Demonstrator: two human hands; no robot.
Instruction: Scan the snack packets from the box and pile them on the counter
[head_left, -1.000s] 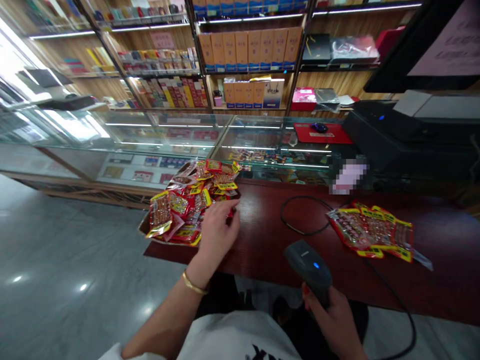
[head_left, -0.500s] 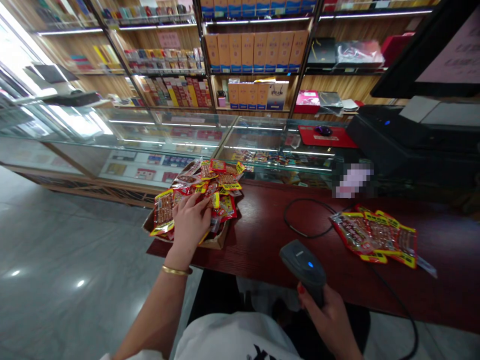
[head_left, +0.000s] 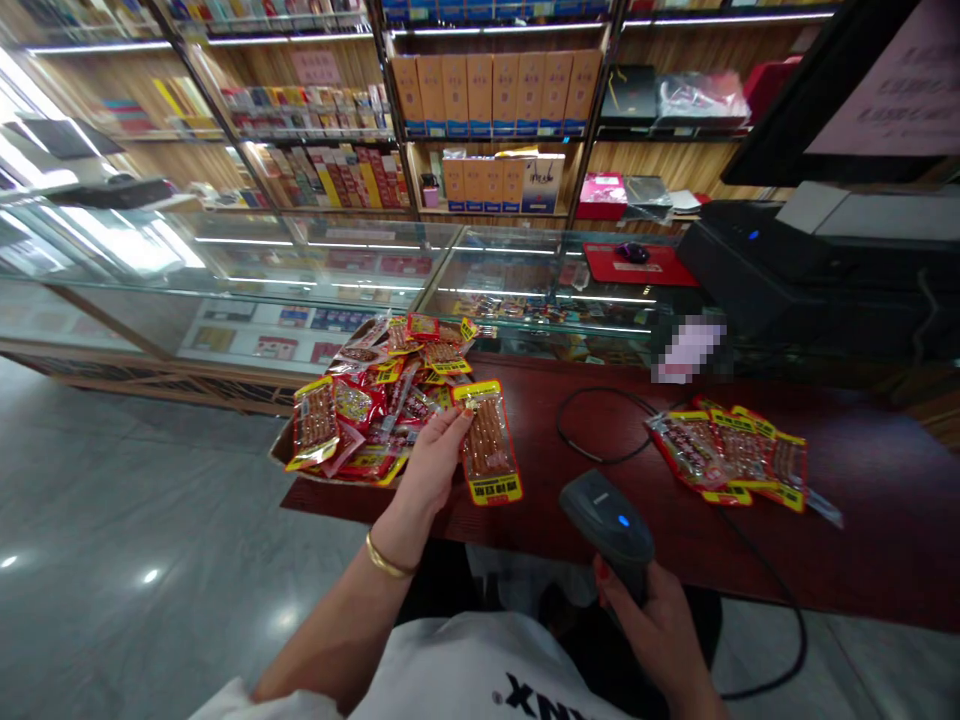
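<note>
My left hand [head_left: 436, 450] pinches the left edge of a snack packet [head_left: 489, 440], clear in the middle with red and yellow borders and brown strips inside. The packet is held just right of a cardboard box [head_left: 281, 445] heaped with similar packets [head_left: 382, 400]. In my right hand [head_left: 656, 615] is a dark handheld barcode scanner [head_left: 607, 520] with a blue light lit on top, its head tilted up and to the left. Several more packets [head_left: 731, 450] lie overlapping on the dark red table [head_left: 540, 520] to the right.
A black cable [head_left: 799, 620] hangs off the table's front and loops across its top. Beyond stand glass display counters [head_left: 330, 260], with a mouse [head_left: 634, 252] on a red mat [head_left: 600, 265]. A black printer-like machine [head_left: 750, 270] and a monitor [head_left: 862, 110] occupy the right.
My left hand has come out of the heap and moved right, now with one packet in its fingers. The scanner stays in my right hand, nearly unmoved. The view has shifted slightly.
</note>
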